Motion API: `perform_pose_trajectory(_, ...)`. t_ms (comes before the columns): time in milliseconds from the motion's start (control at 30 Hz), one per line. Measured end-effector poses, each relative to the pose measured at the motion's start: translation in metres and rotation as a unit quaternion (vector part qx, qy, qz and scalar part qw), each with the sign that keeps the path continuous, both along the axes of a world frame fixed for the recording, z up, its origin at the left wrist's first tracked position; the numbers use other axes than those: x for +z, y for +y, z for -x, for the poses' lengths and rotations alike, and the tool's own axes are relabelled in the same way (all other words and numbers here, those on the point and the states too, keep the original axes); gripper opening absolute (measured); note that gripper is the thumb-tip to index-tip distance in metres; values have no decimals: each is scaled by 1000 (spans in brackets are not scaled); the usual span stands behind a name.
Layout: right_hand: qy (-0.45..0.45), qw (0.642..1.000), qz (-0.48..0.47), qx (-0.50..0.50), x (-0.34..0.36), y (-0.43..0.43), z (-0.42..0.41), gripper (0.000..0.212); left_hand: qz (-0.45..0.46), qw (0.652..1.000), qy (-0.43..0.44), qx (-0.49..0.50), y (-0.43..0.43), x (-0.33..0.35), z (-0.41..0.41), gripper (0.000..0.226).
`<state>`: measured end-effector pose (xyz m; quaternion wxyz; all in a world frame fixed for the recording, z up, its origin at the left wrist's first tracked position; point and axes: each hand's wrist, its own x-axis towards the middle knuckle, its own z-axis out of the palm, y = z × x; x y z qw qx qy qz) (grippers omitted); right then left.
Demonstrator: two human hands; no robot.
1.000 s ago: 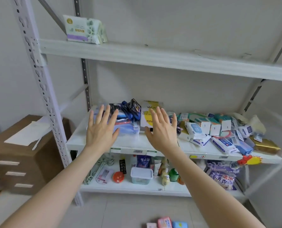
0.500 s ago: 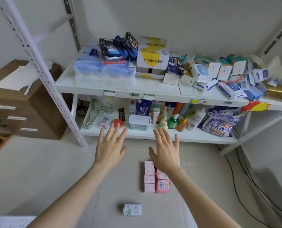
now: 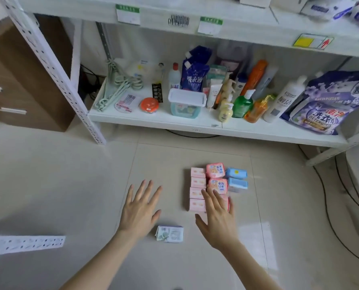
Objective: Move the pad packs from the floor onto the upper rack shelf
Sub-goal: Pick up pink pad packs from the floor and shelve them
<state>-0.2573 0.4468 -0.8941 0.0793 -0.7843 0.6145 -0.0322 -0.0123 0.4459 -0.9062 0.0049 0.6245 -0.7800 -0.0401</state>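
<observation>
**Operator:** What are my hands holding?

**Spotter:** In the head view, nothing. Your left hand (image 3: 140, 212) is spread flat with straight fingers over the bare floor (image 3: 80, 185). Your right hand (image 3: 218, 218) is spread the same way. It overlaps the near end of the packs, and I cannot tell whether it touches them.

**Operator:** Where are the packs?

**Spotter:** All on the floor. A column of four pale pink packs (image 3: 198, 181) lies ahead of your right hand. The bright pink packs (image 3: 215, 171) touch it on the right, and two blue packs (image 3: 237, 178) sit beside those at the far end. One white-and-green pack (image 3: 170, 234) lies apart, between your wrists.

**Operator:** How much room do I have?

**Spotter:** There is open tile left of your left hand and right of the blue packs. Ahead, a strip of floor separates the packs from the edge of the lower shelf (image 3: 153, 120). The shelf above (image 3: 258, 28) runs across the top of the view, with labels on its front edge.

**Operator:** Anything in the way?

**Spotter:** The rack's perforated upright (image 3: 55, 70) stands ahead and to your left, with a brown drawer cabinet (image 3: 28, 84) behind it. A perforated white strip (image 3: 26, 243) shows at the left edge, near your left forearm. Black cables (image 3: 331, 216) run along the floor on your right. The lower shelf is crowded with green hangers (image 3: 120, 84), a lidded tub (image 3: 186, 103), bottles and a purple detergent bag (image 3: 325, 107).
</observation>
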Motion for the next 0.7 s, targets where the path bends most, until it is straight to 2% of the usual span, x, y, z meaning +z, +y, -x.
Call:
perform_pose_trajectory(67,1,1000,-11,-2,-44,8,9,67,-30,1000,6,6,11,-44,0,63)
perform_pose_trajectory(400,14,999,-23,-44,-252,-3,60,71,-133,991,2,-1,32,-258,3,69)
perform_pose_trajectory(567,43,996,-19,-72,-335,-20,93,84,-177,984,12,-23,43,-344,3,81)
perform_pose_trajectory(700,49,991,-24,-120,-381,-42,128,96,-158,986,22,-53,49,-393,2,86)
